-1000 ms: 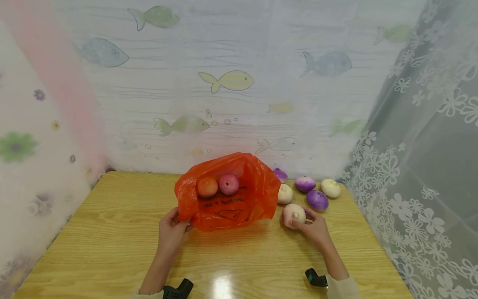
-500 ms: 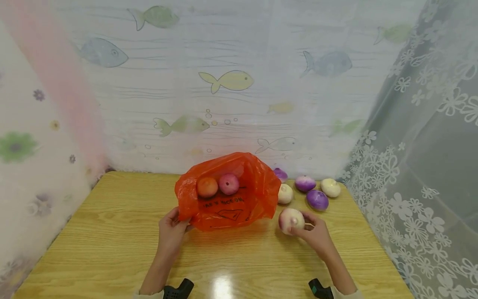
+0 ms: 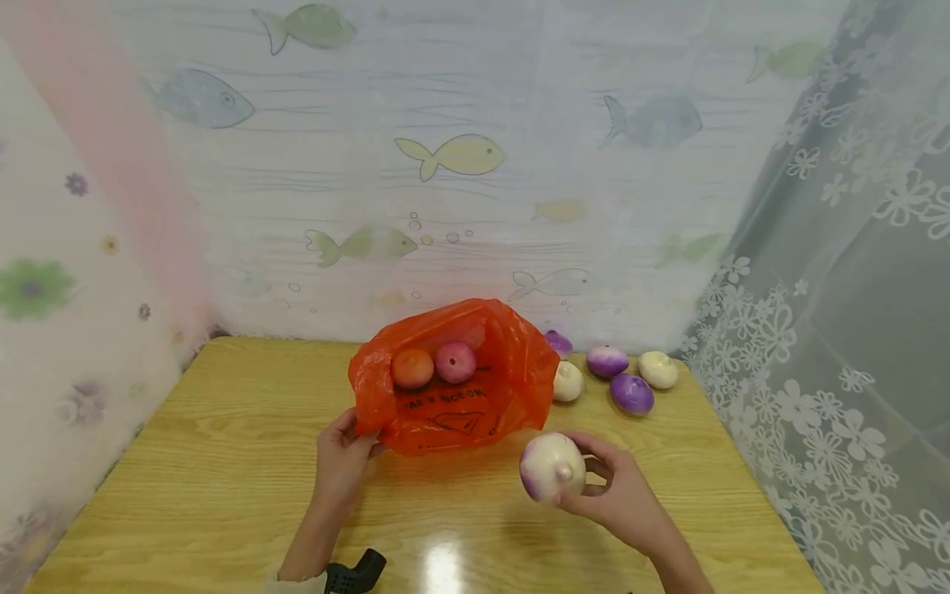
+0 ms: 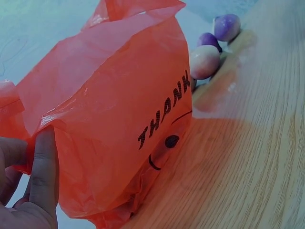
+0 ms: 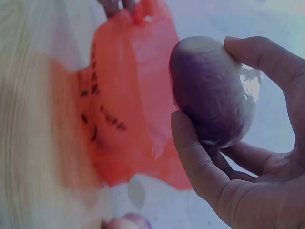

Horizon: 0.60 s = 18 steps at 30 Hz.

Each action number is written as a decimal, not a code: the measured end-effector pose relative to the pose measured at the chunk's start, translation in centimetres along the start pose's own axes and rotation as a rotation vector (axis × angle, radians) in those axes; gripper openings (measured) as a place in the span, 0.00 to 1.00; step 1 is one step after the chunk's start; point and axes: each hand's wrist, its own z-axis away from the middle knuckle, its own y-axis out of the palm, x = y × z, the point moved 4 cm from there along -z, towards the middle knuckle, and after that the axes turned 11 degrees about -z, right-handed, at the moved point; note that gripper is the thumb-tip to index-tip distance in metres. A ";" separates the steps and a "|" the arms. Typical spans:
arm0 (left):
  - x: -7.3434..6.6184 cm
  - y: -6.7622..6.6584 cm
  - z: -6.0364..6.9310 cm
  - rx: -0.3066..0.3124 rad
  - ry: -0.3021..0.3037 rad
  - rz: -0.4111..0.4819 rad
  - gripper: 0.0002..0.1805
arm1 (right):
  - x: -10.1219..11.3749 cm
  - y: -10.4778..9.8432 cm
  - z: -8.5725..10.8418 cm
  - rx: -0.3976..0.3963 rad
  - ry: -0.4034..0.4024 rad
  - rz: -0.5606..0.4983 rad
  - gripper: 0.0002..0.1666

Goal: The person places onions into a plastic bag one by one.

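Observation:
A thin red plastic bag (image 3: 523, 363) lies on its side on the table, its mouth facing me. My left hand (image 3: 345, 462) pinches the left edge of that mouth between thumb and fingers. Inside the bag sit an orange round thing (image 3: 412, 368) and a pink round thing (image 3: 456, 363); their kind is unclear. My right hand (image 3: 623, 499) holds a white and purple onion (image 3: 551, 469), raised in front of the bag's right side. Thumb and fingertips grip the onion (image 5: 212, 90) in the right wrist view. Lettering shows on the bag (image 4: 119, 119) in the left wrist view.
Right of the bag stand several more onions: purple ones (image 3: 632, 394) and whitish ones (image 3: 657, 370). One white onion (image 3: 567, 382) is close to the bag's right edge. The wooden table (image 3: 223, 462) meets a curtain (image 3: 460, 206) printed with fish at the back.
My right hand has brought the onion toward me and to the left, lifting it nearer the head camera and turning it. The left hand and bag have stayed in place.

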 end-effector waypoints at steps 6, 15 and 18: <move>0.0 0.1 0.0 0.006 -0.003 0.012 0.19 | 1.0 2.9 0.1 0.131 -0.022 -0.076 0.41; 0.1 0.1 -0.2 0.010 -0.011 0.005 0.19 | 2.0 5.8 -2.7 0.232 -0.066 -0.049 0.37; 0.2 0.2 -0.2 0.010 -0.017 -0.001 0.19 | 2.7 6.5 -4.7 0.225 -0.072 -0.003 0.38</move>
